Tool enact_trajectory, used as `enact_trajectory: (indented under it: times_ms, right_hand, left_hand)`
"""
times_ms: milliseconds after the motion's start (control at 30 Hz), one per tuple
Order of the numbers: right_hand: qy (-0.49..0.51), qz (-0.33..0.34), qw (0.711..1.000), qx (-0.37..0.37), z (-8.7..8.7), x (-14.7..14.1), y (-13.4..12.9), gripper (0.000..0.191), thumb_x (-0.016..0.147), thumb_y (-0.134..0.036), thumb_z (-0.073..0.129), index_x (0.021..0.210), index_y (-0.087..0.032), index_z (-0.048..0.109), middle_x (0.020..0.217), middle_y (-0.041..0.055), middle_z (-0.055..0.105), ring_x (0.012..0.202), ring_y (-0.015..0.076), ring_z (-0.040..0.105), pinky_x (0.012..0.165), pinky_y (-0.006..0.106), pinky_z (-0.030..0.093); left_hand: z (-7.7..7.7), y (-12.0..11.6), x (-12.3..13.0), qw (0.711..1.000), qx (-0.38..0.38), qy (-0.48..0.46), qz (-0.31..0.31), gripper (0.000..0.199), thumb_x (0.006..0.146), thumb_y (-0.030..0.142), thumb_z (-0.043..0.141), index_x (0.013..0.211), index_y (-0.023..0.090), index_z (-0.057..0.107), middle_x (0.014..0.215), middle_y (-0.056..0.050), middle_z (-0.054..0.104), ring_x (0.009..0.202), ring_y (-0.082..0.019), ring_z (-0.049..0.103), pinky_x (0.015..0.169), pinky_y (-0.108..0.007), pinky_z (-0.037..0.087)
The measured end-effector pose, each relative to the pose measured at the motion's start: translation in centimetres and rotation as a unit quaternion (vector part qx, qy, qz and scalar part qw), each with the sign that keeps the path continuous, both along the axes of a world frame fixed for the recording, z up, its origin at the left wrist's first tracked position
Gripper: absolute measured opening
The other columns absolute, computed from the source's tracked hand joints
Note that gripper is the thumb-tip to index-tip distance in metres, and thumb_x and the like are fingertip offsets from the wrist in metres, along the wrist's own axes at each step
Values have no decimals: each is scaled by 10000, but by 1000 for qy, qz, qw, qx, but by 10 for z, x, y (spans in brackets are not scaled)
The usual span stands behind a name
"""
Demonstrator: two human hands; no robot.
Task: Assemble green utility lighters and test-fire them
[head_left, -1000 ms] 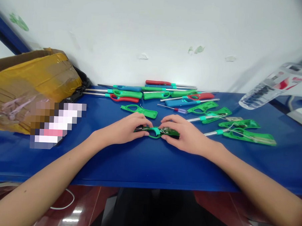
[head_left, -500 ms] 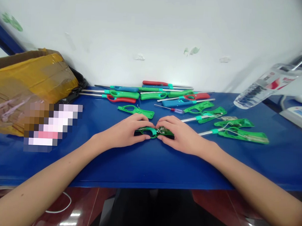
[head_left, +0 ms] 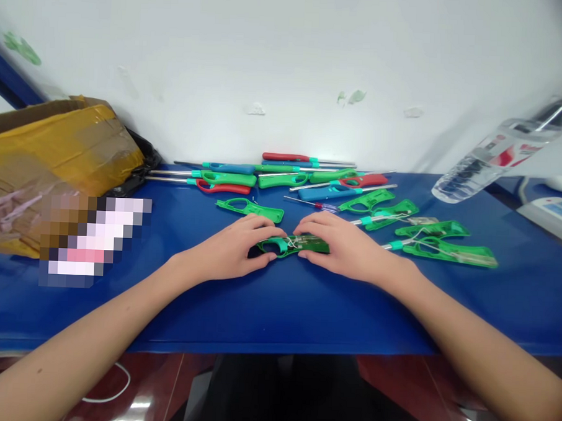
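Observation:
Between my two hands an opened green gas lighter half (head_left: pixel 311 243) lies at the middle of the blue table, its inner parts and a white wire showing. My left hand (head_left: pixel 233 245) grips its trigger end, thumb and fingers on either side of the teal trigger (head_left: pixel 279 242). At the other end, my right hand (head_left: pixel 340 245) has fingers and thumb around the handle. Just behind the left hand rests a loose green shell half (head_left: pixel 266 213). A screwdriver (head_left: pixel 325 207) with a clear and red handle lies beyond my right hand.
Opened green lighters (head_left: pixel 451 252) with wires and metal tubes lie at the right. Closed red, green and blue lighters (head_left: pixel 231 178) line the wall. A taped cardboard box (head_left: pixel 73 158) stands at the left; a water bottle (head_left: pixel 488 157) and a white device (head_left: pixel 558 213) are at the right.
My right hand has slid slightly right along the lighter half, so more of the handle and its inner parts show. The left hand stays at the trigger end. The view shifts slightly.

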State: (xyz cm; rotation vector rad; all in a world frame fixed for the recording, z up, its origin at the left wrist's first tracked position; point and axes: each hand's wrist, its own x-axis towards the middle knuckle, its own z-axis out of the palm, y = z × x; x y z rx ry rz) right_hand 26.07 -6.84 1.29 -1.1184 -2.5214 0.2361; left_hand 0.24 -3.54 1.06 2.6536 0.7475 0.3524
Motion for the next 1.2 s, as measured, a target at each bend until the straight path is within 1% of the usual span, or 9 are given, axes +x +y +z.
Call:
enact_trajectory:
  times_ms: [100, 200, 300, 533, 700, 900, 1000, 1100, 1200]
  right_hand:
    - [-8, -19, 1000, -1, 1, 1, 1, 300, 877, -302, 654, 1149, -176, 660, 1115, 115, 691, 1050, 286, 638, 909, 436, 525]
    - [-22, -17, 1000, -8, 2, 0, 1, 245, 897, -317, 631, 1076, -162, 693, 1097, 121, 700, 1035, 282, 641, 910, 424, 513]
    - [-14, -11, 1000, -10, 2, -1, 1, 204, 900, -304, 632, 1027, -161, 702, 1072, 111, 708, 1013, 267, 637, 922, 413, 498]
    - [7, -17, 1000, -8, 0, -3, 3, 212, 850, -298, 696, 1006, -153, 684, 1001, 100, 708, 970, 262, 632, 875, 394, 500]
    - [7, -17, 1000, -8, -1, -2, 2, 232, 858, -308, 686, 1032, -154, 689, 1010, 104, 706, 975, 264, 629, 876, 398, 505]
    - [-5, -10, 1000, 1, -4, 0, 2, 277, 895, -321, 644, 1112, -157, 698, 1080, 121, 694, 1022, 275, 618, 902, 422, 513]
    - [7, 10, 1000, 23, -6, 2, 3, 272, 894, -292, 648, 1135, -179, 705, 1126, 116, 682, 1044, 266, 619, 919, 414, 511]
    - [16, 33, 999, 37, -8, 3, 4, 218, 910, -254, 625, 1093, -209, 736, 1111, 95, 688, 1029, 245, 627, 911, 388, 516]
    - [8, 28, 998, 52, -10, 3, 5, 225, 914, -249, 618, 1096, -207, 743, 1081, 90, 699, 997, 242, 638, 898, 389, 523]
  left_hand:
    - [0, 0, 0, 1000, 8, 9, -2, 367, 962, 351, 521, 1315, 255, 558, 1280, -84, 551, 1193, -243, 518, 1030, -380, 434]
    - [0, 1, 0, 1000, 6, 10, 5, 400, 960, 359, 534, 1343, 244, 532, 1281, -84, 568, 1214, -242, 515, 1043, -379, 430]
    - [-1, 2, -1, 1000, 5, 2, 12, 432, 946, 354, 559, 1359, 232, 518, 1266, -87, 589, 1209, -244, 527, 1038, -376, 439]
    - [-4, 5, -3, 999, 23, -23, -10, 347, 943, 323, 570, 1280, 237, 584, 1211, -77, 610, 1143, -231, 558, 993, -362, 467]
    - [-3, 5, -3, 999, 34, -25, -11, 344, 938, 315, 585, 1269, 222, 583, 1198, -80, 629, 1131, -230, 577, 986, -365, 476]
    - [-3, 7, -4, 997, 59, -37, -31, 254, 939, 305, 591, 1158, 203, 669, 1141, -76, 684, 1089, -228, 615, 969, -374, 496]
    - [-4, 8, -5, 996, 63, -44, -33, 252, 939, 309, 595, 1149, 217, 699, 1155, -80, 692, 1082, -234, 630, 955, -383, 511]
    - [-5, 10, -5, 997, 66, -37, -34, 263, 939, 329, 599, 1160, 237, 708, 1172, -83, 690, 1091, -243, 631, 954, -390, 514]
    - [-5, 12, -7, 997, 65, -28, -23, 293, 937, 354, 601, 1196, 249, 690, 1192, -85, 676, 1104, -248, 628, 956, -388, 514]
